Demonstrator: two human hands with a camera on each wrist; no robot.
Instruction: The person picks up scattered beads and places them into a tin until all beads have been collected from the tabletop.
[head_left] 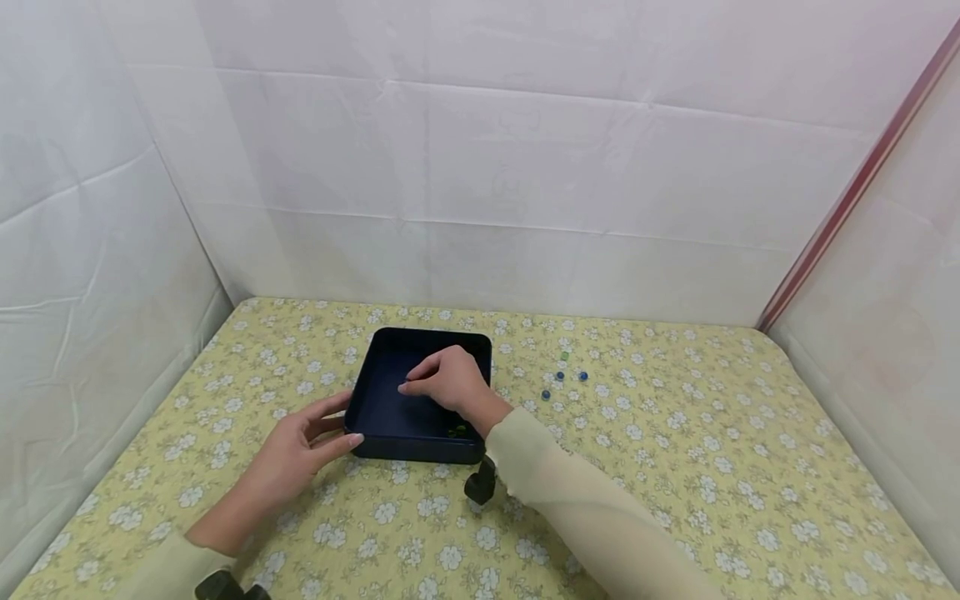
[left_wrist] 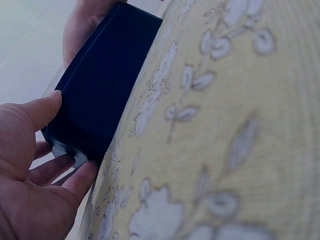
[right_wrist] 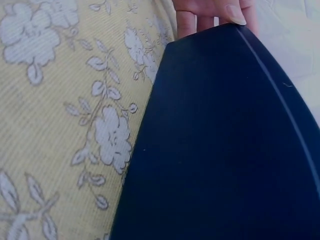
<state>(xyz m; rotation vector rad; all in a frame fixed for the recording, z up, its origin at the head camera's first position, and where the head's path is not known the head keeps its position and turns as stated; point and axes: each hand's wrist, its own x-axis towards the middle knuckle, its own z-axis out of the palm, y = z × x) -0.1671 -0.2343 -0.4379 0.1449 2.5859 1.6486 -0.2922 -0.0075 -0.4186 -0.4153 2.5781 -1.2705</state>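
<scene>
A dark navy square tray (head_left: 420, 447) with low walls sits on the flowered cloth. My left hand (head_left: 296, 446) holds its near left corner, thumb on the front wall and fingers along the left side; the left wrist view shows this hand (left_wrist: 40, 170) close up. My right hand (head_left: 453, 382) is over the inside of the tray, thumb and forefinger pinched together. A small dark-blue piece (head_left: 406, 382) shows at those fingertips, mostly hidden by them. Small yellow-green pieces (head_left: 457, 431) lie in the tray's near right corner, partly covered by the right forearm.
Right of the tray lie three small blue marbles, one nearest the front (head_left: 546, 395), one at the right (head_left: 583, 377) and one between (head_left: 560, 377). A small green piece (head_left: 565, 356) lies behind them. White sheeting (head_left: 525, 167) walls the table's back and sides.
</scene>
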